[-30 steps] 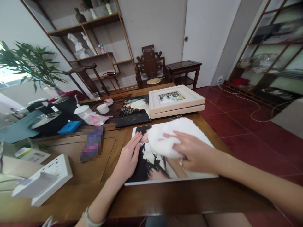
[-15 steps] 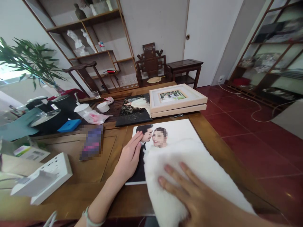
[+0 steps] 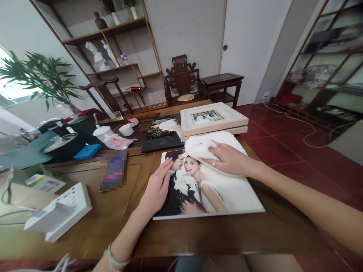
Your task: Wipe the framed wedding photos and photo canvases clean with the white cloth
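A wedding photo panel lies flat on the wooden table, showing a couple in a dark suit and a white dress. My left hand rests along the panel's left side, fingers stretched out and close together. Near the panel's far right part, my right hand, with a ring on one finger, grips a white fluffy towel. The towel is bunched under the fingers and covers the far edge of the panel.
Beyond the panel are stacked light wooden frames and a dark photo panel. Leftward sit a white power strip, a purple packet, a blue block and a white cup. The table's wooden surface ends close in front.
My right hand has moved away from me with the towel, from the near part of the panel to its far side, uncovering the lower picture. My left hand stays on the panel.
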Demonstrator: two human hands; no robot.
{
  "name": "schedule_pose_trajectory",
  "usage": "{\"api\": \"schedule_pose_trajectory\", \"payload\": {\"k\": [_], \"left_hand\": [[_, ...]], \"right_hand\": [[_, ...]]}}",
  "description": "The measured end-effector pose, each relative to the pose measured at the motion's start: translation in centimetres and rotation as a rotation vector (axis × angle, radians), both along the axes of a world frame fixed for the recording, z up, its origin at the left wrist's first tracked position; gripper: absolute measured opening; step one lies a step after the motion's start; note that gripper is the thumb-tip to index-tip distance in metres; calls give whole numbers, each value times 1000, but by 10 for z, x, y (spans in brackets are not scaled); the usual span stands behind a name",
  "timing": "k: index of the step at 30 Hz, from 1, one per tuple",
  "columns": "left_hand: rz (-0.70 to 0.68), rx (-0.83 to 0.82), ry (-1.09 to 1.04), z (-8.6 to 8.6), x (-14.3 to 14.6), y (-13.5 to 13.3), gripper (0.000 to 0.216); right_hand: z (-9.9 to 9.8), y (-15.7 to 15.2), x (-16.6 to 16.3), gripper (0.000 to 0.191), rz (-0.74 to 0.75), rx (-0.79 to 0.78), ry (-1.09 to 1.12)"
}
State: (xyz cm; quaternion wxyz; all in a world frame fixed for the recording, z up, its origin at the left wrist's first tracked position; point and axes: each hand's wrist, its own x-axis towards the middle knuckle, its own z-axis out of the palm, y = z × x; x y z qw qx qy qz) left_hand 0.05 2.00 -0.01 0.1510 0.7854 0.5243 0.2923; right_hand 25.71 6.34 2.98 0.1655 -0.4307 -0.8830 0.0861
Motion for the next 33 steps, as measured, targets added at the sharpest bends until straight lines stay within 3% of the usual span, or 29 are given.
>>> {"api": "schedule_pose_trajectory", "payload": {"k": [3, 7, 10, 13, 16, 20, 26, 29, 33], "left_hand": [[6, 2, -2, 0, 0, 0, 44], [19, -1, -10, -1, 1, 0, 44], [24, 2, -11, -2, 1, 1, 43], [18, 8, -5, -3, 1, 2, 43], [16, 4, -5, -3, 1, 2, 43], [13, -4, -15, -1, 0, 0, 42], [13, -19, -15, 1, 0, -1, 41], [11, -15, -13, 1, 1, 0, 41], [17, -6, -17, -1, 1, 0, 42]], "right_hand": [[4, -12, 0, 29, 14, 31, -25], [12, -68, -8, 17, 90, -44, -58], [6, -115, -14, 12, 223, -128, -96], [-1, -138, -15, 18, 294, -116, -36], [6, -126, -12, 12, 266, -147, 27], [17, -72, -4, 17, 118, -167, -8], [9, 1, -6, 32, 47, -52, 78], [8, 5, -10, 31, 65, -67, 137], [11, -37, -19, 24, 77, -134, 138]]}}
